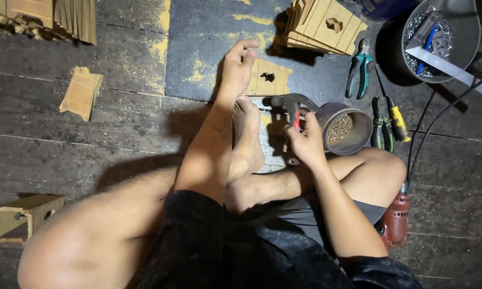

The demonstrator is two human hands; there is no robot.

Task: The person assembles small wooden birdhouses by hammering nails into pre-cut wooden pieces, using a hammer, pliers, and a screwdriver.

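While the person sits cross-legged on the dark plank floor (pixel 118 123), the left hand (pixel 238 67) reaches out toward 12 o'clock, thumb and forefinger pinched together at the tips; whether anything small sits between them I cannot tell. Its heel rests at the edge of a flat wooden panel (pixel 270 79) with a small cut-out, lying on the black mat (pixel 209 48).

Right hand (pixel 305 140) is closed around the red-and-grey handle of a hammer (pixel 290 101), head pointing to 9 o'clock, held just above the bare foot (pixel 247 134). Touching the hand's 3 o'clock side stands a grey tin (pixel 345 128) of small nails.

At 12 to 1 o'clock from the panel: a stack of like panels (pixel 324 25). At 3 o'clock from that stack: green pliers (pixel 359 68). Beside the tin at 3 o'clock: a yellow-handled screwdriver (pixel 397 122) and more pliers (pixel 379 126). Upper right, 1 o'clock: a round tub (pixel 465 32) of metal hardware. Red drill (pixel 395 219) lies by the right knee. Small wooden house (pixel 22 215) at 8 o'clock; loose wooden piece (pixel 81 92) at 10 o'clock.
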